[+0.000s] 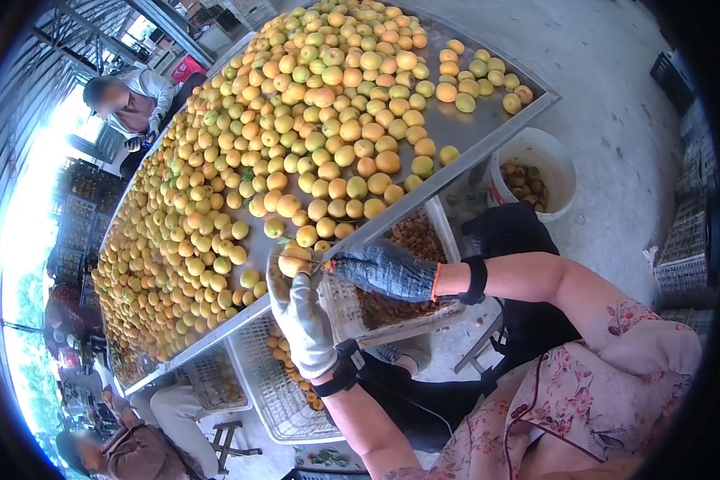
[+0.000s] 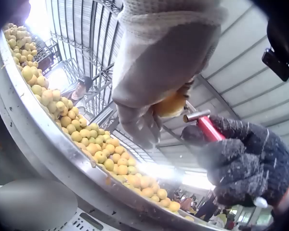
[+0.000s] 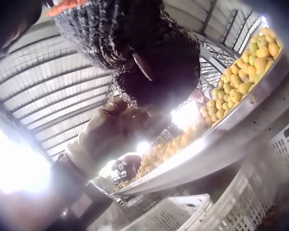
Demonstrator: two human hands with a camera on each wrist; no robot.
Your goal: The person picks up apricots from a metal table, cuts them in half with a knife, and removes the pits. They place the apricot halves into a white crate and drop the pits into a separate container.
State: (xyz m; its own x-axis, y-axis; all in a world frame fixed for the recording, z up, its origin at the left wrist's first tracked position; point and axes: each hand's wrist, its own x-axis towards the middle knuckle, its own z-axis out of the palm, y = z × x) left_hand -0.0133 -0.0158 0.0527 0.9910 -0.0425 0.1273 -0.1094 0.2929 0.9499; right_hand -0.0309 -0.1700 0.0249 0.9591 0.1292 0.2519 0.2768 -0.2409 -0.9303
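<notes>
My left hand (image 1: 302, 316), in a pale glove, grips a yellow-orange fruit (image 1: 294, 260) just over the near edge of the metal table. In the left wrist view the fruit (image 2: 170, 105) shows between the gloved fingers of the left hand (image 2: 161, 62). My right hand (image 1: 388, 270), in a dark grey knitted glove, is close beside it on the right. Its fingers curl round a small tool with a red handle (image 2: 212, 129) and a metal tube end (image 2: 196, 115), near the fruit. In the right wrist view the dark glove (image 3: 135, 53) hides the tool's working end.
Many yellow, orange and green fruits (image 1: 328, 120) cover the table (image 1: 448, 172). Below its edge stand a crate of brown pieces (image 1: 412, 316) and a white crate holding fruit (image 1: 292, 416). A white bucket (image 1: 564, 172) stands right. Other people sit at the left side.
</notes>
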